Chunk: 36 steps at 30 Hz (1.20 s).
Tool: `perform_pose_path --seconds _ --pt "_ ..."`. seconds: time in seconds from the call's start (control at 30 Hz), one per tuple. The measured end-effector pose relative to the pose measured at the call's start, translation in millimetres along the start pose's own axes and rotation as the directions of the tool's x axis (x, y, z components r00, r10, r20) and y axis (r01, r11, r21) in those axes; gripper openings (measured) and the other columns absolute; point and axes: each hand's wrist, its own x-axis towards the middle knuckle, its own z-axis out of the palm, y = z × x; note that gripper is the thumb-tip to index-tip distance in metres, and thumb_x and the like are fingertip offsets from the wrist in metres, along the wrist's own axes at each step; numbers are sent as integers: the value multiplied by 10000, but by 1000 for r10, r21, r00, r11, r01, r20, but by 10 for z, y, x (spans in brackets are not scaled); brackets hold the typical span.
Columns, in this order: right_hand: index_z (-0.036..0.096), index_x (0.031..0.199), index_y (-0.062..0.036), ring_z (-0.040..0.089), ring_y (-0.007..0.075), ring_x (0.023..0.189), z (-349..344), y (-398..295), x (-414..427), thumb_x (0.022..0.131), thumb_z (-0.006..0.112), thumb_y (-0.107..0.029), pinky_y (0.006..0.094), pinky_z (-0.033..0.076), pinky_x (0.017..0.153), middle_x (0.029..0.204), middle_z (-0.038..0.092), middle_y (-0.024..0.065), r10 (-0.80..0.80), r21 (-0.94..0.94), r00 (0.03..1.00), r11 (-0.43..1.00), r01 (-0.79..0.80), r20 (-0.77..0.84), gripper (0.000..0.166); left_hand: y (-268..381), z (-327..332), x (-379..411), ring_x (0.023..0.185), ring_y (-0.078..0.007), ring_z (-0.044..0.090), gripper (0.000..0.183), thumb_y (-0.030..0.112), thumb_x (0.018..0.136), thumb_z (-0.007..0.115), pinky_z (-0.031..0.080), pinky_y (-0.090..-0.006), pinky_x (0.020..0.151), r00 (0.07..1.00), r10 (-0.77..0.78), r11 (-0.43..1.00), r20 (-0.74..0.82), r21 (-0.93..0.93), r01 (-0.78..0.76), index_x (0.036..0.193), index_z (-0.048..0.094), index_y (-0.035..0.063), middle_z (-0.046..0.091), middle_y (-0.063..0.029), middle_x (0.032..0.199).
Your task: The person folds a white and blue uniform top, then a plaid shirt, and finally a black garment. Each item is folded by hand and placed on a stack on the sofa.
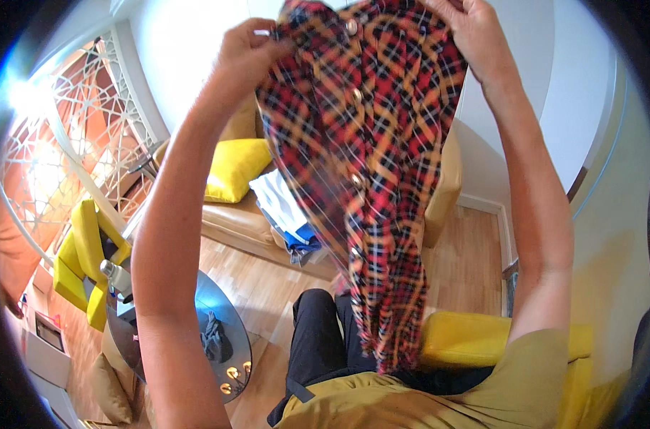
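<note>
A plaid garment (368, 145) in red, black and orange with metallic buttons down its front hangs stretched between my raised hands. My left hand (249, 48) grips its upper left part, and my right hand (472, 32) pinches its upper right edge, partly cut off by the top of the view. The cloth falls in folds to my lap, its lower end narrow and bunched. Behind it, a stack of folded clothes (284, 204), white and blue, lies on the tan sofa (233, 220), partly hidden by the garment.
A yellow cushion (236, 169) rests on the sofa. To the left stands a round dark glass table (239, 332) with a crumpled dark cloth (215, 338) and a bottle (115, 276). Beyond it are a yellow chair (83, 263) and a white lattice screen (97, 107). A yellow armrest (464, 335) is at my right.
</note>
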Motion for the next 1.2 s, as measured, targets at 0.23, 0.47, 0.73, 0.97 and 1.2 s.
perform_pose_path --seconds 0.23,0.47,0.73,0.97,1.2 --pt "635 1173 -53 650 219 950 -242 307 19 766 766 -394 358 473 941 1007 684 106 76 -140 908 990 -19 413 547 426 -521 454 542 -118 510 110 88 869 626 406 -283 475 979 26 991 -204 -123 -52 804 617 -1 544 -21 621" --pt "684 1041 -30 632 164 817 -242 558 -230 873 664 -265 323 484 839 884 687 75 204 -55 893 978 -199 402 290 252 -546 237 739 -79 599 176 229 920 640 505 -217 707 989 125 968 77 -228 -105 959 656 58 637 7 796" --pt "646 1014 -72 553 92 779 161 848 -567 970 521 -249 275 459 769 857 636 -7 411 -135 908 907 -399 80 221 409 -503 -71 688 -75 610 146 220 878 691 522 -233 654 981 27 972 194 -233 20 918 688 79 658 1 779" --pt "622 940 -71 458 69 675 280 1068 -640 961 536 -294 258 398 639 735 560 -10 360 -218 931 906 -363 -54 240 591 -500 -200 693 -90 639 150 180 849 712 546 -232 657 967 -58 927 248 -345 144 950 692 71 677 -19 805" --pt "628 902 -35 524 142 634 132 866 -717 969 548 -265 296 431 585 725 605 55 -84 -255 930 967 -11 -358 252 468 -490 -755 868 -142 664 283 114 843 696 564 -283 812 839 -68 928 540 -274 252 1105 622 37 689 -82 943"
